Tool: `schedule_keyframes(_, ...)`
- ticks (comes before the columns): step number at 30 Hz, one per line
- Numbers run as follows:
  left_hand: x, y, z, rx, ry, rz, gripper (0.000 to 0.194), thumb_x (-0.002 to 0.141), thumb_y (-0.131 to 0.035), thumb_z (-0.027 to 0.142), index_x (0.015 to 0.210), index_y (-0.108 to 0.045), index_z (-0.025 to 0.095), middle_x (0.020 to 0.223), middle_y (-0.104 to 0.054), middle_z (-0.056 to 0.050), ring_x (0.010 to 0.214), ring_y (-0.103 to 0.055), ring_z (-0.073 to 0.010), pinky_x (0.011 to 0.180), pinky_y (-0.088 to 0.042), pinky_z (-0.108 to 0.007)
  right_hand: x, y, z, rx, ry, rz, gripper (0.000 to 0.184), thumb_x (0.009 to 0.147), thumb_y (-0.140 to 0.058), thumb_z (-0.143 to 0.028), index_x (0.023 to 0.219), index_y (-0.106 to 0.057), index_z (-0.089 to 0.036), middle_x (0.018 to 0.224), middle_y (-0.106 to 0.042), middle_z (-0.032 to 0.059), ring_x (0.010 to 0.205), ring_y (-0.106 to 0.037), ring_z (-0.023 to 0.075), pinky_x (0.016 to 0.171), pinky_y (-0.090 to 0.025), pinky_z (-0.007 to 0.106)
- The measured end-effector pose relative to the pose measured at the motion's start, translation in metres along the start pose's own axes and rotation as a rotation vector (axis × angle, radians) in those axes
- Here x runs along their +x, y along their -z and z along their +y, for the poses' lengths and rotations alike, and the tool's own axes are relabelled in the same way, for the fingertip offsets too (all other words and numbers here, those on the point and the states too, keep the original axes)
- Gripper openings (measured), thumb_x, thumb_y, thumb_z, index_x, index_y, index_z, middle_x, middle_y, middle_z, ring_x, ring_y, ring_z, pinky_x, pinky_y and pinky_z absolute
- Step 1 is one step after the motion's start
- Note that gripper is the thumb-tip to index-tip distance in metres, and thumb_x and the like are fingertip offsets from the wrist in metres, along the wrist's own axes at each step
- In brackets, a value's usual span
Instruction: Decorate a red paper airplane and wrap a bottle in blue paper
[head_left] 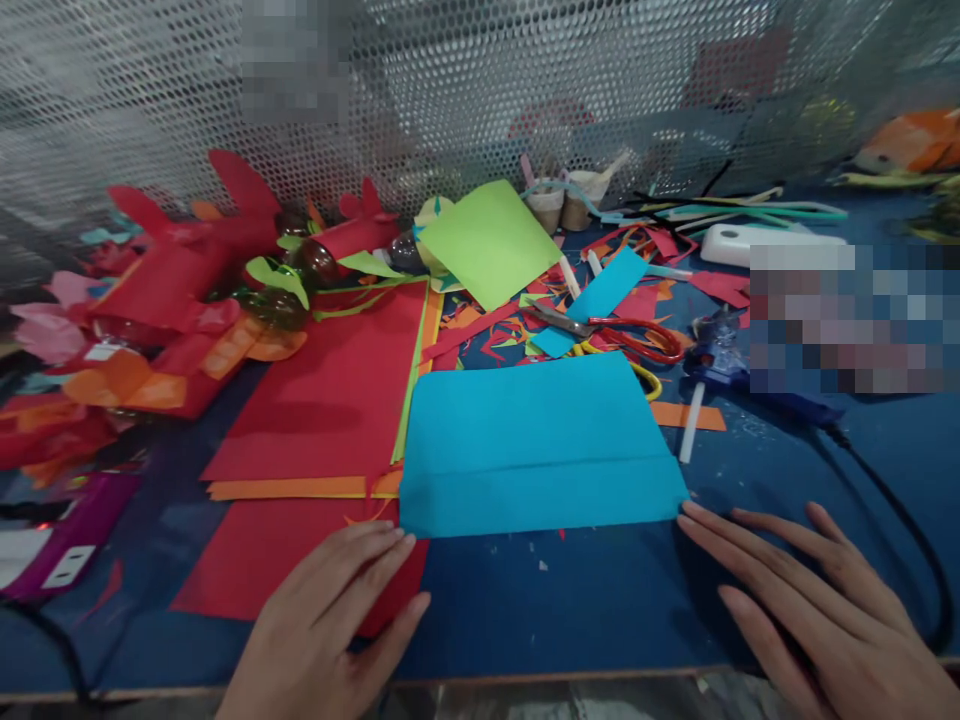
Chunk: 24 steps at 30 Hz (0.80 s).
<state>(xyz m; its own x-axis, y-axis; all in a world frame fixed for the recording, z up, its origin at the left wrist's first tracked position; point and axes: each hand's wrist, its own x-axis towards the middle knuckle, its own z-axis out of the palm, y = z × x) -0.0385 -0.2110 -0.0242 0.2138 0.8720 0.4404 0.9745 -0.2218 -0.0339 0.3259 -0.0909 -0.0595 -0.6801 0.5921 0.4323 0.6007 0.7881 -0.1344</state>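
A blue sheet of paper [536, 440] lies in the middle of the blue tabletop [555, 600], its near edge folded up into a strip. My left hand [330, 620] lies flat and open, fingertips at the sheet's near left corner, resting partly on a red sheet [262, 560]. My right hand [810, 600] is flat and open too, its fingertips touching the sheet's near right corner. Neither hand holds anything.
Red sheets [337, 390] with orange and green ones beneath lie left of centre. Red-handled scissors [622, 335], a green sheet [487, 240], paper scraps and a glue gun [739, 375] with a black cable lie behind. Red paper crafts [172, 290] crowd the left. A perforated metal screen [465, 90] backs the table.
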Motion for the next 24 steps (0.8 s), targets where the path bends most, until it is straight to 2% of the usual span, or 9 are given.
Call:
schedule_keyframes(4, 0.006, -0.002, 0.003, -0.043, 0.074, -0.044, 0.031, 0.099, -0.055, 0.048, 0.119, -0.064, 0.026, 0.12, -0.074, -0.006, 0.109, -0.073, -0.0238, 0.09, -0.063, -0.037, 0.015, -0.001, -0.007, 0.005, -0.007, 0.047, 0.034, 0.104, -0.049, -0.031, 0.134, -0.062, -0.019, 0.116, -0.079, 0.0051, 0.106, -0.067, 0.0292, 0.118, -0.03, 0.047)
schedule_keyframes(6, 0.014, -0.002, 0.009, -0.048, 0.008, -0.101, 0.042, 0.099, -0.052, 0.052, 0.132, -0.06, 0.026, 0.138, -0.067, -0.007, 0.126, -0.065, -0.026, 0.097, -0.061, -0.038, 0.028, -0.001, -0.018, -0.015, -0.013, 0.074, 0.031, 0.103, -0.051, -0.026, 0.13, -0.063, -0.016, 0.117, -0.078, 0.0075, 0.111, -0.066, 0.0281, 0.12, -0.03, 0.045)
schedule_keyframes(7, 0.018, -0.002, 0.013, -0.047, -0.053, -0.139, 0.049, 0.1, -0.05, 0.052, 0.141, -0.055, 0.026, 0.145, -0.063, -0.006, 0.133, -0.06, -0.0264, 0.1, -0.058, -0.038, 0.035, -0.002, -0.025, -0.017, -0.003, 0.077, 0.032, 0.103, -0.051, -0.023, 0.132, -0.062, -0.015, 0.123, -0.077, 0.0084, 0.116, -0.065, 0.0269, 0.123, -0.026, 0.045)
schedule_keyframes(9, 0.026, -0.002, 0.021, -0.03, -0.192, -0.198, 0.059, 0.101, -0.047, 0.051, 0.155, -0.042, 0.026, 0.154, -0.057, -0.003, 0.141, -0.052, -0.0257, 0.106, -0.054, -0.038, 0.047, -0.005, -0.04, 0.008, 0.089, 0.047, 0.039, 0.104, -0.049, -0.026, 0.138, -0.059, -0.012, 0.137, -0.071, 0.0073, 0.129, -0.059, 0.0242, 0.127, -0.017, 0.042)
schedule_keyframes(11, 0.03, -0.006, 0.027, -0.009, -0.273, -0.198, 0.067, 0.102, -0.044, 0.054, 0.16, -0.032, 0.023, 0.155, -0.055, -0.001, 0.142, -0.051, -0.0242, 0.108, -0.051, -0.037, 0.057, -0.01, -0.053, 0.024, 0.192, -0.008, 0.044, 0.105, -0.047, -0.03, 0.143, -0.056, -0.011, 0.149, -0.062, 0.0042, 0.141, -0.05, 0.0227, 0.128, -0.016, 0.041)
schedule_keyframes(13, 0.03, -0.011, 0.03, 0.005, -0.28, -0.17, 0.074, 0.101, -0.042, 0.059, 0.162, -0.027, 0.02, 0.153, -0.057, -0.002, 0.141, -0.052, -0.0235, 0.108, -0.05, -0.035, 0.062, -0.016, -0.062, 0.06, 0.252, -0.061, 0.051, 0.105, -0.047, -0.036, 0.149, -0.052, -0.011, 0.156, -0.054, 0.0019, 0.146, -0.045, 0.0219, 0.125, -0.028, 0.042)
schedule_keyframes(15, 0.028, -0.016, 0.03, 0.012, -0.268, -0.151, 0.078, 0.1, -0.044, 0.063, 0.162, -0.026, 0.019, 0.151, -0.059, -0.002, 0.14, -0.053, -0.0237, 0.107, -0.05, -0.035, 0.064, -0.021, -0.066, 0.088, 0.245, -0.132, 0.057, 0.105, -0.048, -0.041, 0.153, -0.047, -0.011, 0.159, -0.049, 0.0018, 0.147, -0.044, 0.0214, 0.122, -0.036, 0.042)
schedule_keyframes(19, 0.024, -0.021, 0.024, -0.002, -0.288, -0.15, 0.075, 0.1, -0.043, 0.06, 0.161, -0.029, 0.019, 0.15, -0.06, -0.002, 0.138, -0.056, -0.0221, 0.105, -0.051, -0.033, 0.061, -0.019, -0.06, 0.108, 0.223, -0.221, 0.058, 0.106, -0.048, -0.044, 0.154, -0.045, -0.012, 0.161, -0.045, 0.001, 0.148, -0.044, 0.0194, 0.122, -0.039, 0.039)
schedule_keyframes(24, 0.012, -0.025, 0.008, -0.001, -0.316, -0.155, 0.071, 0.1, -0.041, 0.058, 0.159, -0.034, 0.02, 0.153, -0.057, -0.003, 0.137, -0.057, -0.0213, 0.099, -0.055, -0.032, 0.047, -0.004, -0.04, 0.055, 0.17, -0.214, 0.06, 0.105, -0.051, -0.039, 0.158, -0.039, -0.014, 0.16, -0.046, 0.001, 0.147, -0.045, 0.0157, 0.119, -0.042, 0.034)
